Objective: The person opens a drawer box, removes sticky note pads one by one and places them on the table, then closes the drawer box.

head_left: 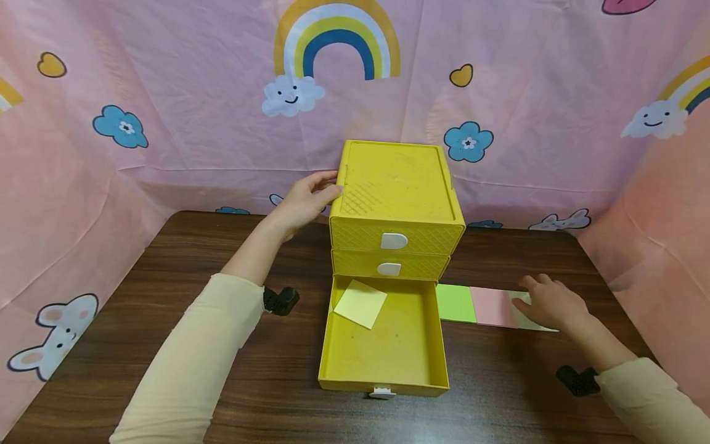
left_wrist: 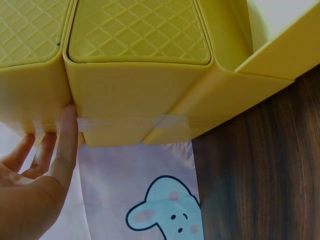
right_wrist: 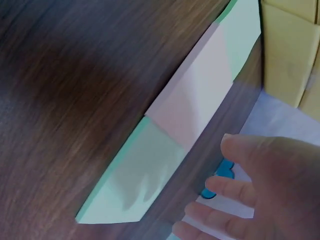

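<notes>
A yellow drawer unit point(head_left: 396, 185) stands upright with its bottom drawer point(head_left: 399, 357) pulled out. One pale yellow sticky note point(head_left: 360, 303) lies in that drawer, near its back left. My left hand point(head_left: 305, 200) rests against the unit's left side, fingers fairly straight in the left wrist view. Right of the unit, a row of sticky note pads runs along the table: green point(head_left: 456, 303), pink point(head_left: 493, 307) and a pale one point(right_wrist: 137, 172). My right hand point(head_left: 554, 305) hovers over the pale pad, fingers loosely bent and holding nothing.
The unit's two upper drawers point(head_left: 360, 234) are closed, each with a white handle. A dark wood table point(head_left: 266, 382) carries everything. Pink printed cloth point(head_left: 211, 111) hangs behind the table and at both sides. Clear tape point(left_wrist: 165, 122) crosses the unit's side.
</notes>
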Demonstrator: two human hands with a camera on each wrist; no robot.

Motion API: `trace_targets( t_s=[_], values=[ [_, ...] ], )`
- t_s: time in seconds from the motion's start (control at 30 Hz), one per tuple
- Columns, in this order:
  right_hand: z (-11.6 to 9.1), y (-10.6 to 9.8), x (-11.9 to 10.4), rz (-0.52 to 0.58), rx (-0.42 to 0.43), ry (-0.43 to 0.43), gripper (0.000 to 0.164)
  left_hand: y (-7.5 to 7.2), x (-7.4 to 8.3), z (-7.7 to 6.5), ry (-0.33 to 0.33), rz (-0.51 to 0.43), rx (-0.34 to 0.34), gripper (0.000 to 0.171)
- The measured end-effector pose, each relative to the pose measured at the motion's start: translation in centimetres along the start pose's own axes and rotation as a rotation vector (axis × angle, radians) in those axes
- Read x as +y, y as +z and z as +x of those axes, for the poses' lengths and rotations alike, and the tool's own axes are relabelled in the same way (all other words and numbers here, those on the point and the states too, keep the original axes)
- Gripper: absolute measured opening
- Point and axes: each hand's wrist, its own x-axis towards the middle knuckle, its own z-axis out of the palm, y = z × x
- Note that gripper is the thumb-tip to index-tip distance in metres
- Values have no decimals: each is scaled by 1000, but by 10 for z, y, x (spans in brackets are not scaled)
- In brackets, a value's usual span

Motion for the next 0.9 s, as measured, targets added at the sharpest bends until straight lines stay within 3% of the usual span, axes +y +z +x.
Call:
trace_targets(
  t_s=[0.63, 0.9],
  values=[
    [-13, -25, -54, -118, 141, -238, 43, 0, -1, -1, -4, -36, -16, 55],
    [-20, -36, -76, -107, 222, -333, 40, 1, -1, 0, 3, -65, -14, 54]
  ],
)
